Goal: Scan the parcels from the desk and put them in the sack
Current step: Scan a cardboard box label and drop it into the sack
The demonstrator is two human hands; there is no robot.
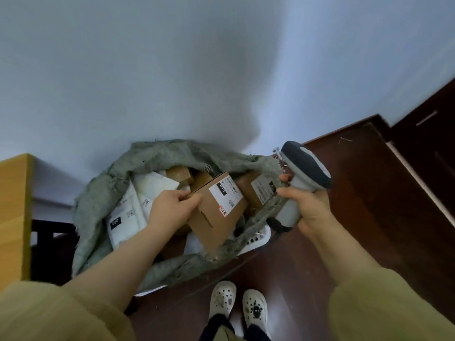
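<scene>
The left hand (172, 205) is gripping a brown cardboard box (216, 225) at its upper-left corner, fingers curled over the edge. It is holding the box tilted in the mouth of the grey-green woven sack (98, 193). The box is lying over the middle of the opening. Its lower corner is reaching toward the near rim, and its white shipping label (225, 191) and small orange sticker (222, 210) are facing up. Whether it is already resting on the parcels beneath is not clear.

The right hand (310, 207) is clamping its fingers round the grip of a grey handheld barcode scanner (302, 173), just outside the sack's right rim. The scanner's head is pointing away from the box, so this looks like the drop rather than the scan.

White poly mailers (128, 212) are filling the left side of the sack. A second labelled box (258, 193) is leaning against the right rim, and smaller brown boxes are showing at the far side. The sack is lining a white perforated basket (256, 238) (only its near-right rim is showing).

To do this well, the person should be:
- levelling the box and lowering it into the middle of the sack
- keeping its lower corner inside the sagging near rim
- letting go only once the box is bearing on the pile
- holding the scanner clear of the frayed right edge
</scene>
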